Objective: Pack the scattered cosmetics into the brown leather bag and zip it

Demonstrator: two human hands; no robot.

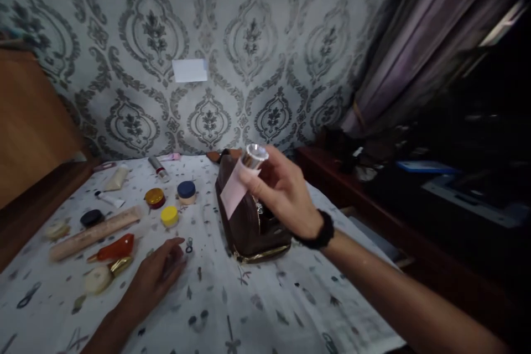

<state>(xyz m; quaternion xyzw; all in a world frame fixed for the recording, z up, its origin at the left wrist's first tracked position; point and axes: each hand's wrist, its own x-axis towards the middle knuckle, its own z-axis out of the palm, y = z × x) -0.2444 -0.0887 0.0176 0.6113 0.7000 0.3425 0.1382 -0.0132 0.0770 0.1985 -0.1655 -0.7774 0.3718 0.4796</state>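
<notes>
My right hand (286, 191), with a black band at the wrist, is closed around a pale pink cosmetic tube (235, 191). The tube's shiny silver cap points up, and its flat end slants down to the left. Just below and behind it, a dark brown zippered bag (244, 232) stands on the patterned cloth with its zip undone; most of its inside is hidden by my hand. My left hand (160, 268) rests low over the cloth, fingers loosely bent and apart, holding nothing. Nearest to it are a yellow-lidded jar (169, 216) and an orange-red tube (116, 248).
Left on the cloth lie a long beige tube (97, 232), a blue-lidded jar (186, 192), an amber-lidded jar (155, 198), a round cream item with a gold part (98, 279) and a silver tube (158, 168). Patterned wallpaper rises behind; a dark red ledge (332, 177) runs along the right.
</notes>
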